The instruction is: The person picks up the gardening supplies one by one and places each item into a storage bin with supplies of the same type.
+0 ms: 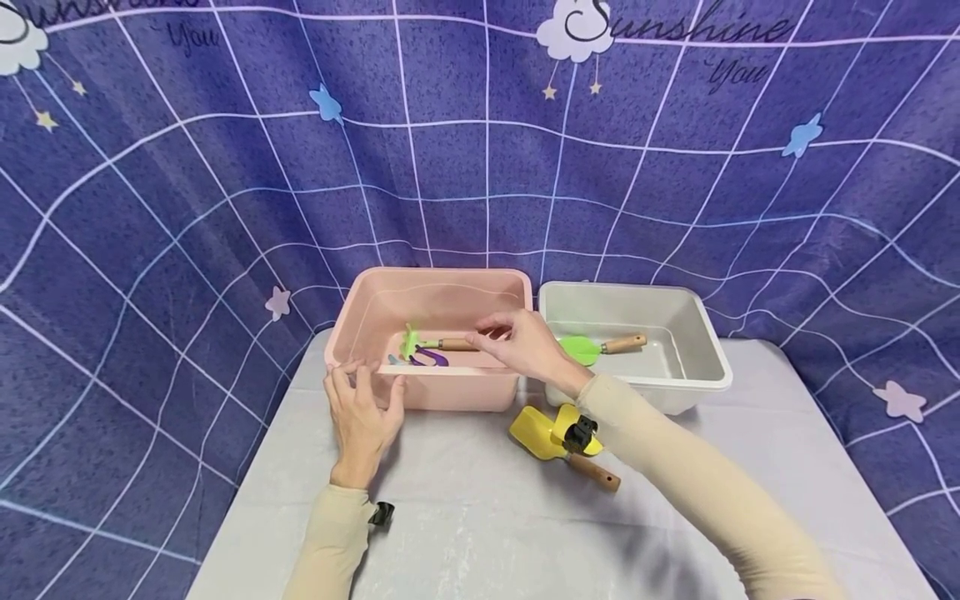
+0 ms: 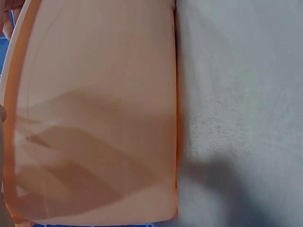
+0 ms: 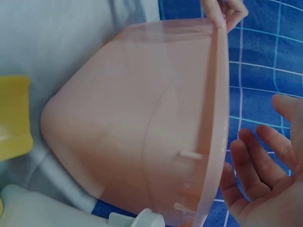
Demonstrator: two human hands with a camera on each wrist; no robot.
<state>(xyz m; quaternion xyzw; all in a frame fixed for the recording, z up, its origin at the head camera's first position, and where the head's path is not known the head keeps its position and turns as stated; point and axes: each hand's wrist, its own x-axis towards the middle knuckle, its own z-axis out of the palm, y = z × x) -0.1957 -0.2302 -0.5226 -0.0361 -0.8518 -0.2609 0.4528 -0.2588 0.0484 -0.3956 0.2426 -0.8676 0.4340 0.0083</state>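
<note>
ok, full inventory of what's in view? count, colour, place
Pink bin: 1, pink, back left of table
Pale bin: 1, light grey, right of the pink one
Fork-like tool: 1, green with wooden handle, in pink bin
Purple item: 1, purple, same bin; a pale blue bit beside it, unclear if separate
Trowel: 1, green with wooden handle, in pale bin
Yellow blades: 2, on table, one partly hidden
Handle: 1, brown, beside them
Table: 1, light grey, under everything
Backdrop: 1, purple-blue print, behind
Wrist units: 2, black, one per wrist
Sleeves: 2, beige, forearms
Left hand: 1, at pink bin's near rim
Right hand: 1, over pink bin
</note>
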